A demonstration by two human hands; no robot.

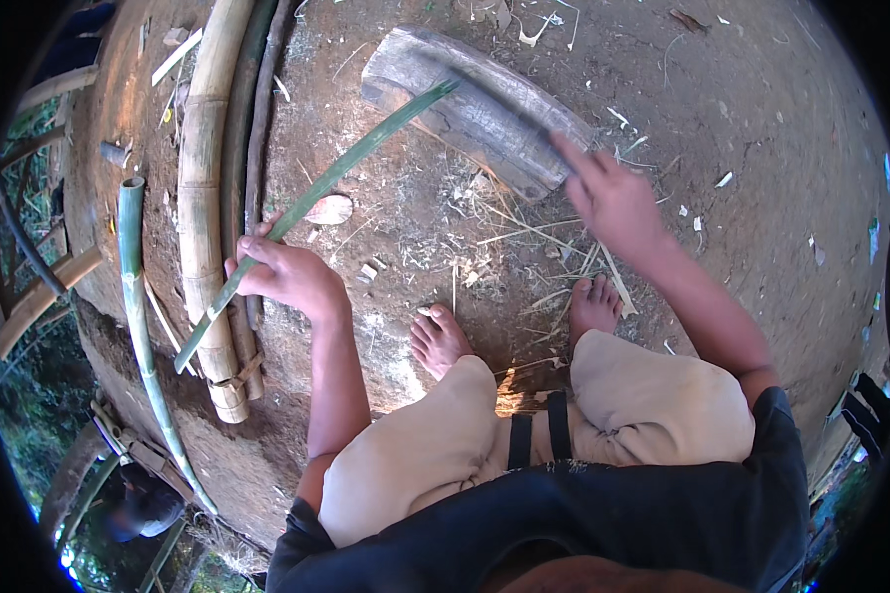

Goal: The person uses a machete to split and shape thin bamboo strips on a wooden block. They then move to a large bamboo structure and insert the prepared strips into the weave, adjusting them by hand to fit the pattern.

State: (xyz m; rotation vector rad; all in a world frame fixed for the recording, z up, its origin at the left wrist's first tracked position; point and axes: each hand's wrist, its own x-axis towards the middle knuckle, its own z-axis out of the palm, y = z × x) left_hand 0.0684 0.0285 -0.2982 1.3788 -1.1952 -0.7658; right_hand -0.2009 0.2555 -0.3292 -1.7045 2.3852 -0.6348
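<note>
Head view: the work seems to be somewhere in its middle part. The green strip (361, 151) is already a separate piece, long and flat, and it looks like bamboo. Many pale shavings (477, 269) lie on the ground (761, 188), mostly between the feet and the wooden block (504, 133), so I judge that some cutting is done. How much remains on this strip I cannot tell, because its surface is too small here to read. I see no pile of finished strips.

The strip lies slantwise. Its upper end is over the block, nearer to the block's left end than to its right end; whether it touches the wood is not clear. Its lower end passes over the dry bamboo pole (202, 198) and reaches the left edge of this pole.

The left hand (292, 282) is closed around the strip below its middle, with thumb and fingers pressed narrow on it. The right hand (618, 208) is beside the right end of the block. It is blurred, but it appears closed, holding a long dark blade (499, 97) which points over the block toward its left end. The exact grip is not possible to see.
</note>
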